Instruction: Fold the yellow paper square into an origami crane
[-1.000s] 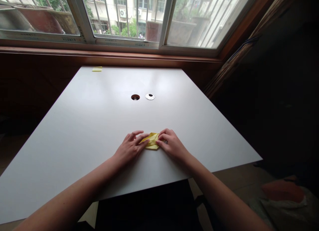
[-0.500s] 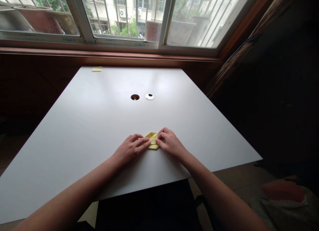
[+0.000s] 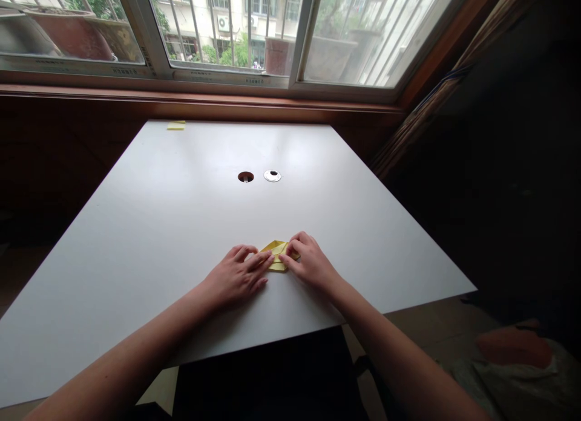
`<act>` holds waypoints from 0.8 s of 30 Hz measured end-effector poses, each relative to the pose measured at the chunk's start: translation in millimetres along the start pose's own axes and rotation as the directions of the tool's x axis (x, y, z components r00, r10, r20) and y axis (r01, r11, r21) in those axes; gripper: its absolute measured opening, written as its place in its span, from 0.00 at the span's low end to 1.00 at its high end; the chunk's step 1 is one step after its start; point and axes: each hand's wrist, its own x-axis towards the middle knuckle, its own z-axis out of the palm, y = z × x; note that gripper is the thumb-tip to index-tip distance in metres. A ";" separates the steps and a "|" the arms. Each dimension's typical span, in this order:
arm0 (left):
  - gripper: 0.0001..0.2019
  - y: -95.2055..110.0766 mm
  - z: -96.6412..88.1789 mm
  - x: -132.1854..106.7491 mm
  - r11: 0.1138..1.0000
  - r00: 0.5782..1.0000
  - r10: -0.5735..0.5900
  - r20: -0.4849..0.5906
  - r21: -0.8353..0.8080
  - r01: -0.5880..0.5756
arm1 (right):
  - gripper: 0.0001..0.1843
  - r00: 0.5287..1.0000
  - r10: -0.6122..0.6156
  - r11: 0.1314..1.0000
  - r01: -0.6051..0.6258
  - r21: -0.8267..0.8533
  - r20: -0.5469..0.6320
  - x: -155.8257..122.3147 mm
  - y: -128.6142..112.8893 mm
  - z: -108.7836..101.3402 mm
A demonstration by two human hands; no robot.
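Note:
A small piece of yellow paper [image 3: 278, 266], folded into several angular flaps, lies flat on the white table near its front edge. From the left, my left hand [image 3: 236, 274] rests on it with fingers spread; one fingertip presses the paper's middle, and the thumb lies apart from it on the table. On the paper's right side, my right hand [image 3: 311, 259] is closed, thumb and forefinger pinching a flap. The paper's right end is partly hidden behind those fingers.
On the white table [image 3: 181, 209], a round cable hole [image 3: 246, 177] sits beside its loose round cover [image 3: 272, 176]. A yellow paper piece [image 3: 176, 126] lies at the far left edge. Beyond stands a barred window [image 3: 227, 28]; a dark curtain [image 3: 436, 94] hangs at right.
My left thumb has come off the paper toward me, and the left fingers have spread. My right thumb has shifted slightly left over the paper.

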 end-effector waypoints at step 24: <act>0.22 -6.5 -1.0 -1.8 0.999 0.997 0.020 -0.068 0.031 -0.018 | 0.12 0.950 -0.278 0.938 0.236 -0.254 -0.143 -12.6 -4.6 2.5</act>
